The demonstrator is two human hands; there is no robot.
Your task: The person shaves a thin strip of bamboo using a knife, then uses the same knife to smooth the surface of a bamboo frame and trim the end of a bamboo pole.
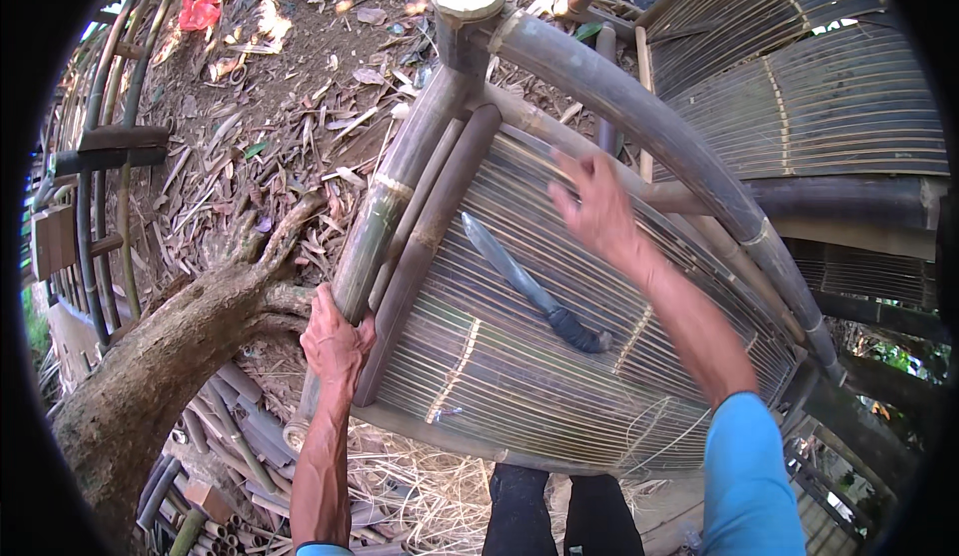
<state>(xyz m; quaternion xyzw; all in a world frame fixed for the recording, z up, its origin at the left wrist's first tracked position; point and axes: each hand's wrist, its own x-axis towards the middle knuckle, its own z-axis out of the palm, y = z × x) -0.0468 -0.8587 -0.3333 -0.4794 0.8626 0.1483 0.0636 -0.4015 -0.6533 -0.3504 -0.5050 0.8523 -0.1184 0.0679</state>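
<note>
My left hand (335, 341) is wrapped round a thick bamboo pole (375, 226) along the left side of a bamboo bench. Over the far part of the slatted bamboo seat (539, 391), my right hand (601, 206) is lifted with fingers apart and nothing visible in it. Between the two hands, a knife (519, 281) lies on the slats. Its grey blade is curved and its handle is wrapped in dark material; the tip points away from me. A curved bamboo rail (639, 106) runs beyond my right hand from the upright post (466, 36).
A tree trunk (160, 366) leans in on the left, near cut bamboo pieces (240, 426). Dry leaves and chips cover the ground (300, 86). Another slatted bamboo piece (829, 86) stands at far right, and a bamboo rack (110, 146) at far left. Straw (420, 491) lies beside my legs.
</note>
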